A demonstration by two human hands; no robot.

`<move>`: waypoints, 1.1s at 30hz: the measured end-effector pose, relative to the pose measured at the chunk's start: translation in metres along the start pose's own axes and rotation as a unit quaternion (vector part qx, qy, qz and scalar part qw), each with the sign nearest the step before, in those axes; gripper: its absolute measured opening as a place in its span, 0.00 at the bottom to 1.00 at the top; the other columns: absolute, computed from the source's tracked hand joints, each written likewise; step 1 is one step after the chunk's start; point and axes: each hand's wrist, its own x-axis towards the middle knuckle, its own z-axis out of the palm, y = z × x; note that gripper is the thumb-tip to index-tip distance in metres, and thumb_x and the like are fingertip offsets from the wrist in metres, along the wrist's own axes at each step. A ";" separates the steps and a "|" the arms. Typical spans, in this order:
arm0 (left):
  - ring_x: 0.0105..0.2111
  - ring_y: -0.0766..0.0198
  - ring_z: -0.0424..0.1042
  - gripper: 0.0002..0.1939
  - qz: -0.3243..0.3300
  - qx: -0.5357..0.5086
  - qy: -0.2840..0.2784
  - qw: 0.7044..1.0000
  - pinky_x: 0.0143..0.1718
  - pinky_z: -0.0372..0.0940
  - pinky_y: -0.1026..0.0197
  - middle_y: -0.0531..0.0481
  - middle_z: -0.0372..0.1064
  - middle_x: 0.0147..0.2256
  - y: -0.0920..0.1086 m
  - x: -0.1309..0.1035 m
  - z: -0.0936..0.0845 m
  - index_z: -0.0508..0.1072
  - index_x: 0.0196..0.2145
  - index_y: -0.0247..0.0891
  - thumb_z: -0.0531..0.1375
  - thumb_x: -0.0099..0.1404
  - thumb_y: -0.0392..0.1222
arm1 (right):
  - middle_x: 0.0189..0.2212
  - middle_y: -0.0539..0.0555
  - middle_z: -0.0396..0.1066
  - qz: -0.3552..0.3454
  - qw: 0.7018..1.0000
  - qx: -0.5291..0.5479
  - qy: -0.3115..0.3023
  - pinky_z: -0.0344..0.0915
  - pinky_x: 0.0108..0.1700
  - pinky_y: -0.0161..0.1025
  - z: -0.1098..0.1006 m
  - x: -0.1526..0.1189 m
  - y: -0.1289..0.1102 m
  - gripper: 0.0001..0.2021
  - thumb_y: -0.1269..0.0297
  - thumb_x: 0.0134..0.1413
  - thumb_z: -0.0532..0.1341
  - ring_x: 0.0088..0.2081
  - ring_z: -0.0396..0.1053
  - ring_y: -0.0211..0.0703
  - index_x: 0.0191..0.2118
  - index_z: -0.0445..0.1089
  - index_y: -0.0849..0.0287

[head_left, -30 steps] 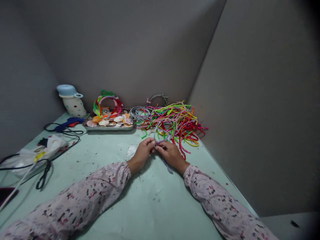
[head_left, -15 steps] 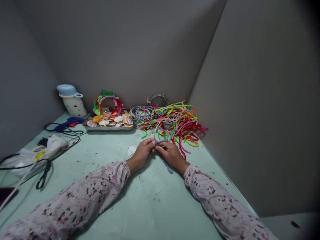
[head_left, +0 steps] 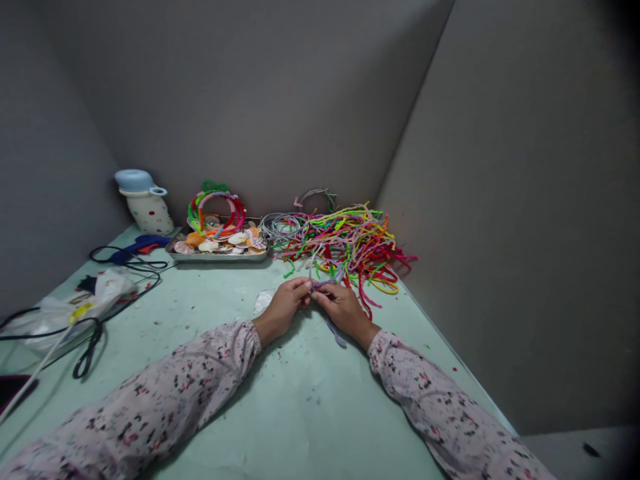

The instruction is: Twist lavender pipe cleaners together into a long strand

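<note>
We see one fuzzy lilac pipe cleaner (head_left: 325, 282) pinched between two hands above the pale green table (head_left: 310, 400): our left hand (head_left: 285, 308) closes its fingertips on it from one side, our right hand (head_left: 343, 309) from the other, with a loose end trailing down past the right wrist. Just beyond lies one tangled heap of bright multicoloured pipe cleaners (head_left: 350, 243). Left of it stands one metal tray of seashells (head_left: 220, 248) bearing several wrapped hoops, too overlapped to count, then one white dotted jug with a blue lid (head_left: 145, 203). Against the earlier pictures, nothing has visibly shifted; both hands stay clamped in place.
</note>
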 end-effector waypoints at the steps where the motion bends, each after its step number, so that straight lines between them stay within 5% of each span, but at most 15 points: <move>1: 0.23 0.73 0.58 0.10 0.001 0.002 0.001 1.000 0.23 0.55 0.70 0.54 0.61 0.25 -0.001 0.000 0.000 0.70 0.28 0.34 0.63 0.56 0.45 | 0.37 0.54 0.77 0.004 1.000 -0.001 0.001 0.66 0.42 0.37 0.000 0.000 0.000 0.08 0.64 0.58 0.58 0.39 0.72 0.42 0.38 0.76 0.57; 33: 0.22 0.73 0.57 0.10 0.007 -0.027 -0.004 1.000 0.22 0.55 0.70 0.54 0.60 0.25 0.002 -0.001 0.002 0.69 0.28 0.34 0.62 0.58 0.45 | 0.39 0.55 0.77 0.016 1.000 0.008 0.005 0.67 0.45 0.40 0.001 0.001 -0.004 0.09 0.65 0.58 0.59 0.41 0.74 0.44 0.39 0.77 0.56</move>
